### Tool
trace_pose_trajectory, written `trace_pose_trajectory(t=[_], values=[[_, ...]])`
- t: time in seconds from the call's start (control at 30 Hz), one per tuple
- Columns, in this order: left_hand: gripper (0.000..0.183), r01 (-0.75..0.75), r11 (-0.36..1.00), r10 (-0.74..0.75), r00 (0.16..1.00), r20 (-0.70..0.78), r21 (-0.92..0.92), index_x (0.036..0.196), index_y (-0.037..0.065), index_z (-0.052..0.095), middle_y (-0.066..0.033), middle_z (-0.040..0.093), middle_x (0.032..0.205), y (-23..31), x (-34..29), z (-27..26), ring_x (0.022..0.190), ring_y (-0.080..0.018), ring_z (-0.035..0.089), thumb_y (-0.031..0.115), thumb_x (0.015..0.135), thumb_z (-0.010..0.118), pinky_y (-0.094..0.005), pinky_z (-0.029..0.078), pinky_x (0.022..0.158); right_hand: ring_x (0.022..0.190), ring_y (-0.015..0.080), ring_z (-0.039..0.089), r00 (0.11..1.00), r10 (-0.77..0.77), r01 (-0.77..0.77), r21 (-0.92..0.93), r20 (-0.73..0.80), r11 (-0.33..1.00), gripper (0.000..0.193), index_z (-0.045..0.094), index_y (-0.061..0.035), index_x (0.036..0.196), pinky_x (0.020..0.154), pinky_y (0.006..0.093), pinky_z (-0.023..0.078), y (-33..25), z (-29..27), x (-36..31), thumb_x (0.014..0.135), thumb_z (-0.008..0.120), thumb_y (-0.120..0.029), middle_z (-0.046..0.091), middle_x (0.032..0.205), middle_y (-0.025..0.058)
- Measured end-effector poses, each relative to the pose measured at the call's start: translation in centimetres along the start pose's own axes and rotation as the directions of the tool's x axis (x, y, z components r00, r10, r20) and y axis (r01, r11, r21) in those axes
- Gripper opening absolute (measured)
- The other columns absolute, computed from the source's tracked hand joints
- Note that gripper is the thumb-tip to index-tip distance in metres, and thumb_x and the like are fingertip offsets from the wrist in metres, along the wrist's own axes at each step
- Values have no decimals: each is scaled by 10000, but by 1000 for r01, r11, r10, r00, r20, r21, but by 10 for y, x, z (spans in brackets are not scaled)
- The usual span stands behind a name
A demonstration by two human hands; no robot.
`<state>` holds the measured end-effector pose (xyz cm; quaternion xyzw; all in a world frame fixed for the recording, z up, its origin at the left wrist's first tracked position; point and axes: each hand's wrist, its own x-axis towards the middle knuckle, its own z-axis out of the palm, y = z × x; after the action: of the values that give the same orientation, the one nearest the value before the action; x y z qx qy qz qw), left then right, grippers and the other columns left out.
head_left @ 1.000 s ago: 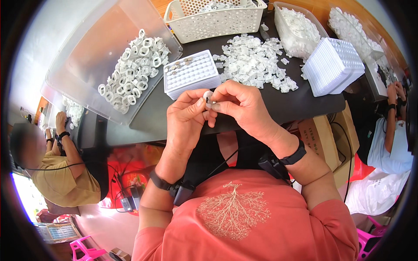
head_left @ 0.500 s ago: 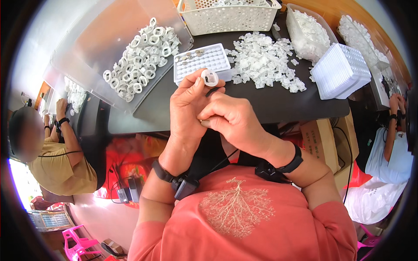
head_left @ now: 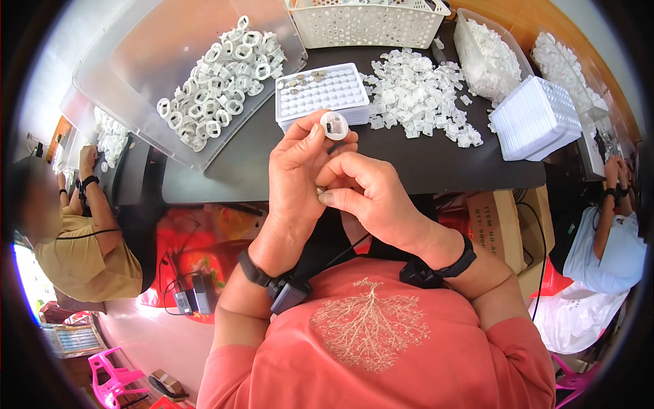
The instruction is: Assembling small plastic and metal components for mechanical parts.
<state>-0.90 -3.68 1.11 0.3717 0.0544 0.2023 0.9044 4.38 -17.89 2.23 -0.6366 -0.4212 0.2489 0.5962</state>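
Observation:
Between the thumb and fingers of my left hand (head_left: pixel 293 170), a round white plastic part (head_left: pixel 334 125) with a square opening is held up above the table's front edge. My right hand (head_left: pixel 371 194) is closed beside the left palm, its thumb and forefinger pinching a small metallic piece (head_left: pixel 321 190), mostly covered by the fingers. A dark bit shows among the left fingers, too hidden to name. Just beyond my hands stands a stack of white dimpled trays (head_left: pixel 321 105), with several small metal pieces (head_left: pixel 293 83) in the top one.
At left, a clear plastic bin (head_left: pixel 272 102) holds many round white parts (head_left: pixel 218 92). Small translucent pieces (head_left: pixel 419 95) lie heaped behind my hands. A white perforated basket (head_left: pixel 368 26), a filled clear tub (head_left: pixel 490 54) and stacked clear trays (head_left: pixel 536 119) stand around them. People work on both sides.
The view has shifted slightly. My right fingers have turned a little, and the small metallic piece shows more between them. My left hand still holds the round white part.

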Motion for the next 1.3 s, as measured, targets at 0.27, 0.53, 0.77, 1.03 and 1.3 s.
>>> trace_pose_trajectory(t=[0.27,0.53,0.77,1.03,1.3], values=[[266,17,1000,-18,990,138,11,1158,-41,621,-130,674,1056,1,-6,-13,918,-229,644,124,954,665,-389,538,778,705,163,655,911,-317,288,-144,-265,947,131,607,-6,948,632,301,512,-4,-24,20,850,680,42,613,823,83],[259,-57,992,46,993,107,109,1164,-54,614,-146,675,1070,2,-12,-17,911,-241,666,118,970,638,-390,550,758,655,123,656,955,-192,214,79,-225,974,64,616,25,862,579,258,510,3,-18,28,872,649,78,653,790,69],[242,-96,987,88,994,68,129,1170,-58,613,-156,684,1065,2,-14,-21,893,-236,680,99,985,608,-379,562,749,631,110,641,969,-104,154,226,-222,962,67,619,34,838,557,246,501,2,-10,34,868,662,77,659,739,65],[235,-98,987,90,994,67,129,1164,-58,616,-153,690,1040,0,-14,-24,876,-231,680,95,986,606,-371,565,738,607,121,628,978,-22,84,292,-209,953,92,611,31,811,543,266,508,4,-8,38,862,669,81,657,727,78],[285,-95,980,90,995,31,175,1165,-68,611,-165,680,1016,3,-16,-16,848,-261,658,142,972,634,-390,541,723,593,141,639,977,158,-106,314,-144,943,95,612,24,823,514,266,503,-14,-18,45,849,697,58,668,733,106]])
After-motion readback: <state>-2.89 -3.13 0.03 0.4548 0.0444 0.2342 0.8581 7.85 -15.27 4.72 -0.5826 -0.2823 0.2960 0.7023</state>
